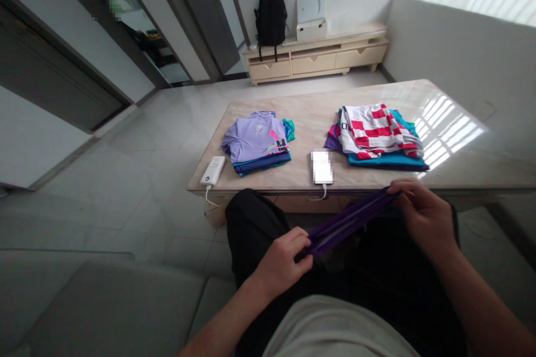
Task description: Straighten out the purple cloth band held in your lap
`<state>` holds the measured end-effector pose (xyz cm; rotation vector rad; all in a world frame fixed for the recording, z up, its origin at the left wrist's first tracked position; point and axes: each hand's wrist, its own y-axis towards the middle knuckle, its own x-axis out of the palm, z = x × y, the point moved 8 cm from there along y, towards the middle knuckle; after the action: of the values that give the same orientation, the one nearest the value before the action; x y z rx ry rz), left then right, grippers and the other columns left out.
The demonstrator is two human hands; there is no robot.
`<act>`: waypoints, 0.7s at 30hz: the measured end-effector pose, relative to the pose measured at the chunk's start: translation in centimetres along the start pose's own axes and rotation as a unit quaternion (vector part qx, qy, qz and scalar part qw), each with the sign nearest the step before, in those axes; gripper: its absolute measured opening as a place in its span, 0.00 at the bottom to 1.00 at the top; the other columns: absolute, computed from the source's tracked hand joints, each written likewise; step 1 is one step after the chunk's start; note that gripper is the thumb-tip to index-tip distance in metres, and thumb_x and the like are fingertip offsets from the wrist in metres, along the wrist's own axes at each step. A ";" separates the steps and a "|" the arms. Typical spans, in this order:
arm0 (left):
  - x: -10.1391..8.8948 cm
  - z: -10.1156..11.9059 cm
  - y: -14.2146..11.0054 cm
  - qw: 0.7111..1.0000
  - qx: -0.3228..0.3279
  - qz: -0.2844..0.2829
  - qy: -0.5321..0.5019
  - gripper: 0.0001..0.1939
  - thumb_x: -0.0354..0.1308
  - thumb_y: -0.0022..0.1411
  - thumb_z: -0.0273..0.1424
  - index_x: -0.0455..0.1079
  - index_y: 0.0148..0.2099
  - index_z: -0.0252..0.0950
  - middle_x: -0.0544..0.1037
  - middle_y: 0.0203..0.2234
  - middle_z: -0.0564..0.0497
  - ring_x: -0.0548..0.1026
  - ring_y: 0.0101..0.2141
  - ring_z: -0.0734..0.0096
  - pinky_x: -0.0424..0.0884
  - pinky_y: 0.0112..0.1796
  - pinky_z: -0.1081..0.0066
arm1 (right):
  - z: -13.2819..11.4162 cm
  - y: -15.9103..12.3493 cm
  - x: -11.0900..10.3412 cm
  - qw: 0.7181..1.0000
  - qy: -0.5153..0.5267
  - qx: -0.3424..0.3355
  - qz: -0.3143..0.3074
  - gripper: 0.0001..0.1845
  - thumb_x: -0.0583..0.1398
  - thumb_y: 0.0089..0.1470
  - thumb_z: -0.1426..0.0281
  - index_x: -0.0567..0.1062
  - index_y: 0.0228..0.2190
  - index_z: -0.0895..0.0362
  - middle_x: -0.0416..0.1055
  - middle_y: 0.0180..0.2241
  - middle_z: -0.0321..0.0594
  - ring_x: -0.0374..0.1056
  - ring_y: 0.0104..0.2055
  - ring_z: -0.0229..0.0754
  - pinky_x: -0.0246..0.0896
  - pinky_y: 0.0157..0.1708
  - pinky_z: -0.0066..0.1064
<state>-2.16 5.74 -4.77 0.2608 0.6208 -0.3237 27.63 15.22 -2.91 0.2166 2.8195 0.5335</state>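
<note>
A purple garment [349,220] is stretched into a narrow band over my lap. My left hand [282,262] pinches its lower left end, fingers closed on the cloth. My right hand [425,217] grips its upper right end near the table's front edge. On the marble table [460,162] lies a folded stack topped by a lilac shirt [257,139] at the left. A looser pile topped by a red-and-white checked shirt [377,131] lies at the right.
A white power bank [213,170] with a cable sits at the table's left front corner, and a phone [322,167] lies between the two piles. A low cabinet [318,56] with a black backpack [271,17] stands at the far wall. My black-trousered knees sit under the table edge.
</note>
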 end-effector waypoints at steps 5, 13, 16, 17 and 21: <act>2.0 -1.5 0.3 0.996 -0.045 -0.065 0.046 0.13 0.58 0.55 0.17 0.72 0.41 0.36 0.76 0.34 0.52 0.74 0.33 0.69 0.72 0.38 0.72 | -1.9 -0.5 0.9 0.998 -0.040 -0.035 -0.029 0.05 0.63 0.65 0.65 0.80 0.36 0.50 0.74 0.42 0.39 0.72 0.42 0.42 0.68 0.37 0.30; 2.9 -1.9 0.3 0.992 -0.074 -0.077 0.068 0.27 0.57 0.60 0.19 0.74 0.60 0.39 0.81 0.46 0.47 0.80 0.46 0.60 0.74 0.51 0.63 | -2.5 -0.9 1.9 0.996 -0.041 -0.034 -0.068 0.06 0.61 0.66 0.68 0.79 0.36 0.50 0.73 0.41 0.39 0.72 0.42 0.41 0.65 0.31 0.27; 2.6 -1.7 0.1 0.994 -0.080 -0.058 0.053 0.29 0.55 0.62 0.19 0.73 0.64 0.41 0.80 0.44 0.48 0.80 0.44 0.63 0.75 0.48 0.66 | -2.4 -0.9 1.8 0.997 -0.038 -0.037 -0.062 0.07 0.60 0.66 0.68 0.79 0.36 0.50 0.73 0.41 0.39 0.71 0.42 0.41 0.65 0.32 0.27; 2.5 -1.6 0.0 0.994 -0.079 -0.051 0.049 0.30 0.54 0.63 0.19 0.73 0.65 0.42 0.79 0.42 0.49 0.79 0.42 0.65 0.75 0.47 0.67 | -2.4 -0.8 1.8 0.997 -0.036 -0.038 -0.059 0.07 0.61 0.66 0.68 0.79 0.36 0.50 0.73 0.41 0.39 0.71 0.42 0.41 0.66 0.33 0.27; 2.2 -1.2 -0.1 0.997 -0.053 -0.020 0.043 0.32 0.53 0.63 0.19 0.72 0.66 0.44 0.78 0.40 0.50 0.79 0.39 0.68 0.75 0.43 0.70 | -2.1 -0.7 1.5 0.998 -0.034 -0.035 -0.050 0.05 0.62 0.65 0.67 0.80 0.36 0.50 0.74 0.42 0.38 0.72 0.41 0.41 0.66 0.34 0.27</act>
<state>-1.17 5.60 -7.04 0.1609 0.7266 -0.3176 25.54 14.18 -1.65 0.0779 2.7242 0.5894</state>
